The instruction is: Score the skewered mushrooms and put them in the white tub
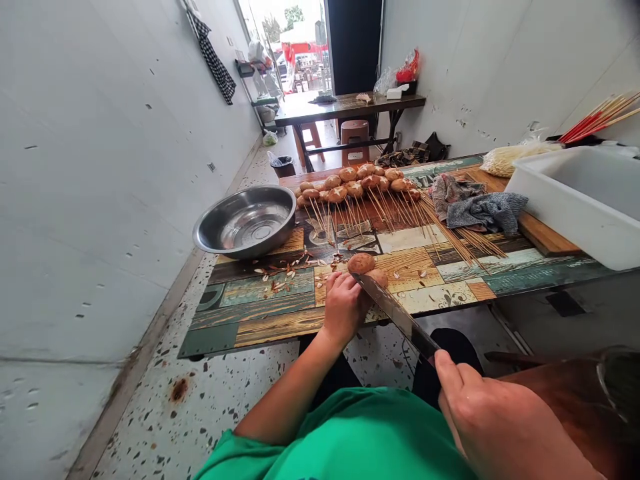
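My right hand (480, 400) grips the handle of a long knife (393, 307), whose blade slants up and left over the table. The blade's tip end lies at a brown shiitake mushroom (361, 263). With curled fingers, my left hand (346, 301) holds that mushroom close to the table's near edge. Partly behind the blade sits a second mushroom (379, 276). Small cut mushroom scraps (283, 277) are strewn to the left of my left hand. Farther back lie several skewered mushrooms (355, 189), pale star-shaped cuts showing on some caps.
A wide steel basin (245, 223) stands at the table's left side. To the right are loose bamboo skewers (465, 243), crumpled cloths (487, 210), a wooden board (547, 233) and a white plastic tub (585, 207). A second table (345, 107) stands near the doorway.
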The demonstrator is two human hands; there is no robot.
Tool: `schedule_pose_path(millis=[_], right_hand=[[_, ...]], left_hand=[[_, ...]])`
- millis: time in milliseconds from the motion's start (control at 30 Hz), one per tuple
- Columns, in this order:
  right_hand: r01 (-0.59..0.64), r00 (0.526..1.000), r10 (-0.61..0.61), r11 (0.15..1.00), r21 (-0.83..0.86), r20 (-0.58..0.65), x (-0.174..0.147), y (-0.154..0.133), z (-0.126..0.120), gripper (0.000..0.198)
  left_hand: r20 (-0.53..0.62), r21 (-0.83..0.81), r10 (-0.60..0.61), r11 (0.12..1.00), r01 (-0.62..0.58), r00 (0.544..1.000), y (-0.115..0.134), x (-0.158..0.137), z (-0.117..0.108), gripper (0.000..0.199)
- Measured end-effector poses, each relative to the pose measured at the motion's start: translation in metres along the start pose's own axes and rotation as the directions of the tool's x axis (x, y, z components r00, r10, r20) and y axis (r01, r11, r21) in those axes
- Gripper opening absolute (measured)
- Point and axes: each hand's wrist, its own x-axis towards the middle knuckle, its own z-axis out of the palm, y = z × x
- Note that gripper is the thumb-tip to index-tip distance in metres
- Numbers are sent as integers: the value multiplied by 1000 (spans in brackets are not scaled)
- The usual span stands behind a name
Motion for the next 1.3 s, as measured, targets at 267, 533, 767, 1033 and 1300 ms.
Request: schedule_pose_path(millis=[267, 533, 767, 1033, 1300], right_hand=[[0, 1000, 0, 996, -86, 2, 0, -6, 0, 39], [6, 999, 1, 988, -157, 46, 1, -13, 4, 40], [2, 989, 44, 952, -305, 143, 21, -23, 0, 36], [-195, 841, 158, 981, 19, 518, 42, 4, -12, 22], [-610, 786, 296, 518, 600, 543, 20, 69, -8, 30]], left_hand=[[10, -46, 13, 999, -12, 1000, -3, 0, 3, 22], [-33, -90, 73, 993, -76, 997, -9, -1, 7, 27], [-44, -81, 70, 994, -73, 997, -12, 0, 9, 20], [-46, -49, 63, 997, -65, 997, -5, 3, 6, 11], [-69, -38, 77, 996, -80, 995, -3, 3, 4, 11]])
